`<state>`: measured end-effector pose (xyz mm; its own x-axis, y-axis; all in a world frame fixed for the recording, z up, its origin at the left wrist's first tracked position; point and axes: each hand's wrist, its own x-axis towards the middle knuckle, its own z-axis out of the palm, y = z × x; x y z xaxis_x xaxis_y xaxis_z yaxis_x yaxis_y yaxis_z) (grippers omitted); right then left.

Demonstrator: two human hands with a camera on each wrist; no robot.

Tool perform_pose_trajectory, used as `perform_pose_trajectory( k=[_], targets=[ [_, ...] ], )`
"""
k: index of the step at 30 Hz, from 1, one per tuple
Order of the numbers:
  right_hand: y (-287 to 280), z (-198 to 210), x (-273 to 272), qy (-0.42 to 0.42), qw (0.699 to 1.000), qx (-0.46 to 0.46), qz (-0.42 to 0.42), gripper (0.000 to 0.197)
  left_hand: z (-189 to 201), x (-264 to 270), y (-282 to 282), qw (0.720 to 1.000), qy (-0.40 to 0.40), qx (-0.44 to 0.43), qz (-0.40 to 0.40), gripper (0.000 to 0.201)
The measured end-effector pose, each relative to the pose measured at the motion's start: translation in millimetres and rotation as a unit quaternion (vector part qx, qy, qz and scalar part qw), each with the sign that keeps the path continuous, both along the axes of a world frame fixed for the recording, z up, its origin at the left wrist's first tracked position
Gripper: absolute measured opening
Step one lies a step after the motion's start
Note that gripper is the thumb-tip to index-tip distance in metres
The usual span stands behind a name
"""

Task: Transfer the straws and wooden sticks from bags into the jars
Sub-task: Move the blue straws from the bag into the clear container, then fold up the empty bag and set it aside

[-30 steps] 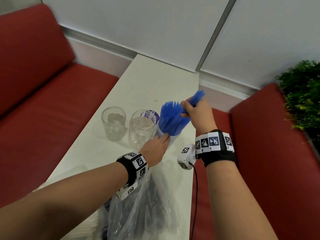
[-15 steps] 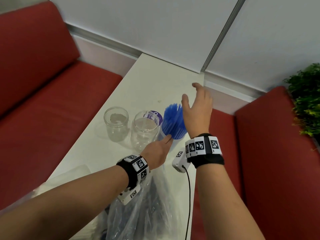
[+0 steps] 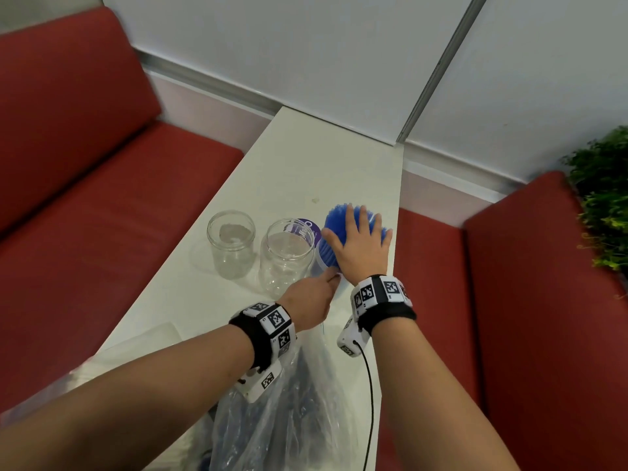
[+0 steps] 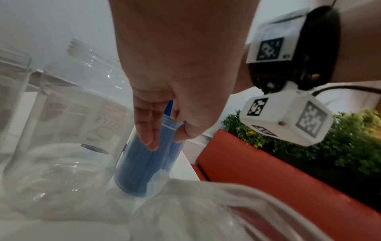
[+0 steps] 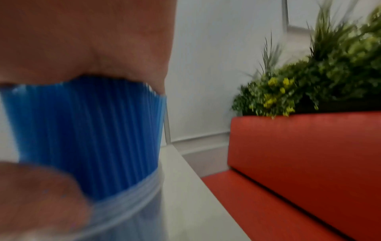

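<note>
A clear jar (image 3: 323,266) packed with blue straws (image 3: 334,220) stands near the table's right edge. My right hand (image 3: 360,243) lies flat and open on the straw tops, fingers spread; in the right wrist view the palm (image 5: 82,40) presses on the straws (image 5: 88,130). My left hand (image 3: 319,290) grips that jar low on its near side. In the left wrist view its fingers (image 4: 148,130) and thumb clasp the jar (image 4: 144,163) below the rim. Two empty glass jars (image 3: 231,246) (image 3: 287,256) stand to the left.
A crumpled clear plastic bag (image 3: 289,419) lies on the white table (image 3: 306,158) under my left wrist. A purple lid (image 3: 307,229) sits behind the middle jar. Red benches (image 3: 85,198) flank the table, and a green plant (image 3: 605,198) stands at the right.
My right hand let go of the bunch of straws it was pushing in, opened, and came down flat on the straw tops. My left hand stayed on the jar.
</note>
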<state>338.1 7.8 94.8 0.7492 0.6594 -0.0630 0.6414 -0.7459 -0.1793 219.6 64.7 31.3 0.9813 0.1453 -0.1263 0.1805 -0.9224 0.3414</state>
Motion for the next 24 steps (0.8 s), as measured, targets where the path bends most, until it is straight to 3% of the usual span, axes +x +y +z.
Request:
perform_pose_trajectory(
  k=[1, 3, 5, 7, 8, 9, 10, 12, 13, 15, 18, 20, 22, 24],
  targets=[
    [-1, 3, 1, 0.028, 0.999, 0.017, 0.002, 0.078, 5, 0, 3, 1.000, -0.003, -0.014, 0.001, 0.049],
    [-7, 13, 0, 0.060, 0.988, 0.142, -0.029, 0.069, 12, -4, 6, 0.997, -0.047, -0.066, 0.015, 0.035],
    [-22, 18, -11, -0.014, 0.941, 0.323, -0.098, 0.048, 15, -14, 10, 0.992, -0.075, -0.094, 0.045, 0.026],
    [-44, 13, -34, -0.104, 0.895, 0.395, -0.181, 0.024, 13, -32, 16, 0.990, -0.026, -0.097, 0.100, 0.025],
    [-55, 6, -48, -0.088, 0.898, 0.376, -0.209, 0.016, 10, -42, 22, 0.987, 0.026, -0.086, 0.132, 0.028],
    [-64, -4, -63, -0.012, 0.916, 0.333, -0.224, 0.017, 6, -54, 29, 0.981, 0.091, -0.068, 0.157, 0.032],
    [-71, -17, -81, 0.103, 0.930, 0.271, -0.226, 0.026, 3, -66, 35, 0.971, 0.160, -0.050, 0.172, 0.041],
    [-80, -41, -116, 0.307, 0.923, 0.141, -0.183, 0.067, -3, -91, 41, 0.944, 0.279, -0.039, 0.173, 0.067],
    [-84, -52, -133, 0.356, 0.914, 0.103, -0.162, 0.083, -5, -103, 41, 0.932, 0.322, -0.043, 0.159, 0.078],
    [-87, -70, -156, 0.369, 0.910, 0.111, -0.155, 0.079, -12, -124, 39, 0.921, 0.362, -0.062, 0.128, 0.083],
    [-92, -68, -165, 0.335, 0.904, 0.206, -0.166, 0.045, -18, -149, 37, 0.911, 0.326, -0.193, 0.165, 0.057],
    [-96, -50, -163, 0.336, 0.877, 0.303, -0.164, 0.025, -14, -157, 39, 0.883, 0.277, -0.300, 0.230, 0.044],
    [-101, -24, -165, 0.341, 0.827, 0.411, -0.176, 0.013, -2, -160, 42, 0.842, 0.219, -0.407, 0.280, 0.043],
    [-104, 1, -170, 0.352, 0.773, 0.494, -0.184, 0.013, 13, -159, 45, 0.766, 0.156, -0.548, 0.297, 0.054]
  ],
)
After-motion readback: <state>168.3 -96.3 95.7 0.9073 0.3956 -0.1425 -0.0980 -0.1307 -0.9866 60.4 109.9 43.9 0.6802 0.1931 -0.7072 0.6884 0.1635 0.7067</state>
